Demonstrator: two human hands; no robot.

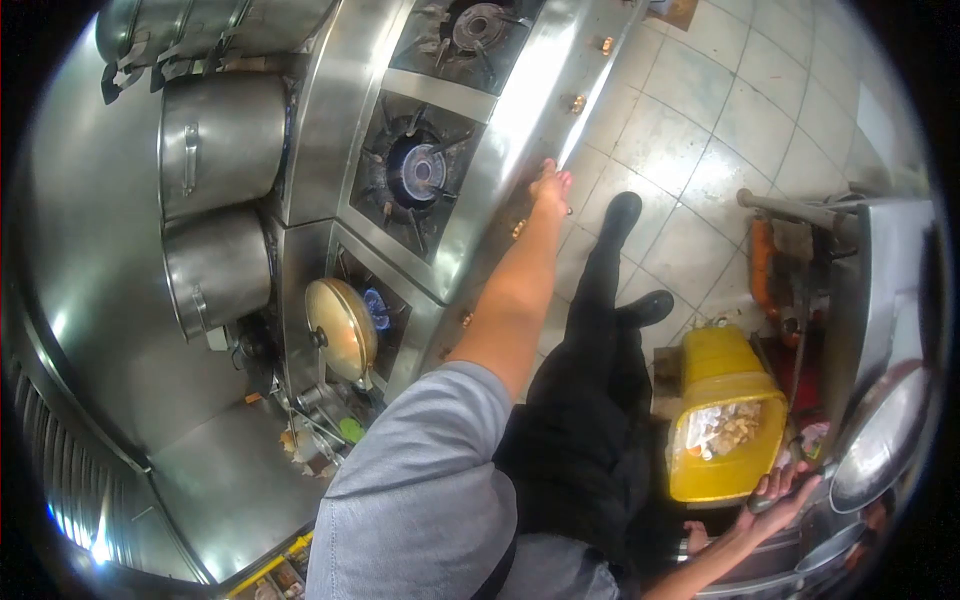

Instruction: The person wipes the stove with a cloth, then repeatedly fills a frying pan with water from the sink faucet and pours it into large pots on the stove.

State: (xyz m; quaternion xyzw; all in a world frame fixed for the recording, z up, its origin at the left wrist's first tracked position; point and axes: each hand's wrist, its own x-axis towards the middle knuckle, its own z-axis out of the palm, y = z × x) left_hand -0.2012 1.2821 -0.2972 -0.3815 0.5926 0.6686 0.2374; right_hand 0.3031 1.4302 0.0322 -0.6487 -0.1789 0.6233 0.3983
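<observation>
My left hand (551,187) reaches to the front panel of the steel stove (520,100), fingers closed at the row of knobs; what they grip is hidden. Brass knobs (518,229) show on either side. A round burner (422,172) lies just left of it. At the lower right, my right hand (783,503) is wrapped round the handle of a metal pan (880,440), whose round body is tilted beside a steel counter. A yellow bin (730,390) with scraps inside stands next to that hand.
A lidded pan (342,330) sits over a blue flame at the left. Large steel pots (222,145) stand behind the stove. Tiled floor (690,130) runs between stove and the right-hand counter (890,280). A pinkish hand-like shape (695,538) shows low right, unclear whose.
</observation>
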